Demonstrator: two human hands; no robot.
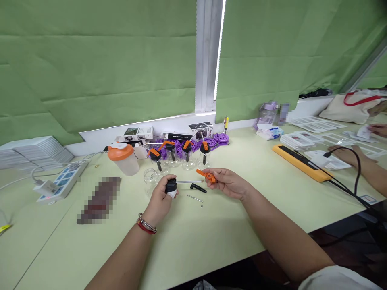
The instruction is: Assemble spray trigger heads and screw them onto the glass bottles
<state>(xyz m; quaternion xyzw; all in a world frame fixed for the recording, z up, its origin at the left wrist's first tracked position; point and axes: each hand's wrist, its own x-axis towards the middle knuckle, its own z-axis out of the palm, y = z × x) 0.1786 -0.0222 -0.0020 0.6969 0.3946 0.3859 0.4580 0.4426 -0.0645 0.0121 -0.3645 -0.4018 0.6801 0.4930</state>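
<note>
The person's left hand is gripping a black cap, its metal rod pointing rightward, while the right hand is pinching an orange part near the rod's tip. A thin pin and a tiny nut are lying loose on the table below, where a brushing wrist could sweep them away; a slackening pinch could drop the orange part.

Black piece partly hidden by left hand, dark item pixelated beyond recognition.
</note>
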